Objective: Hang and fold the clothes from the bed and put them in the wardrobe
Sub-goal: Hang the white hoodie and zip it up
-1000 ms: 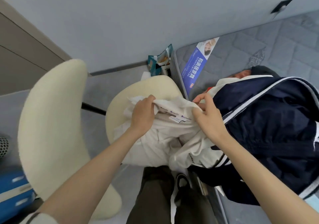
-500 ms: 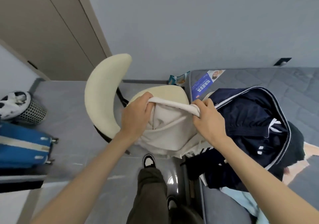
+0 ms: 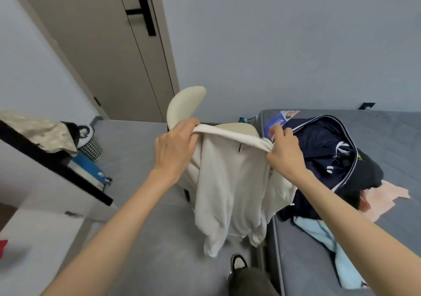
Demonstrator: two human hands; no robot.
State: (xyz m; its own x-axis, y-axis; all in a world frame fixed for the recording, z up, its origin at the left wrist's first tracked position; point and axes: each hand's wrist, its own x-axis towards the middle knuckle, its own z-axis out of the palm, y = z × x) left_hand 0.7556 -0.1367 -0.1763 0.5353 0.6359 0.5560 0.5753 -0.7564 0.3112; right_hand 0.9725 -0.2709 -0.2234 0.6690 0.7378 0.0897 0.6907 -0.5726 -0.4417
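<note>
i am logging this view from the left edge across.

- black-edged shelf (image 3: 57,168): running in from the left edge, a beige cloth (image 3: 41,131) lying crumpled on top.
- blue suitcase (image 3: 88,170): lying on the floor behind the shelf, a mesh basket (image 3: 91,147) standing just beside it.
- door (image 3: 102,45): standing closed, a black handle (image 3: 143,13) sitting upright on it.
- left hand (image 3: 175,150): fingers curling round the left end of the garment's band, gripping it.
- cream chair (image 3: 184,104): standing behind the hands, its seat partly hiding behind the fabric.
- cream garment (image 3: 230,181): hanging in the air between both hands, in front of the chair and just left of the bed. its band is stretching taut from hand to hand, and two long ends are dangling above the floor.
- right hand (image 3: 284,154): fingers clenching round the bunched right end of the band.
- bed (image 3: 387,140): lying along the right side.
- navy jacket (image 3: 323,150): lying heaped on the bed, just beyond the right hand.
- light blue garment (image 3: 328,238): lying nearer to me, by the bed's left edge.
- pink garment (image 3: 385,195): lying flat, peeking out from under the dark heap.
</note>
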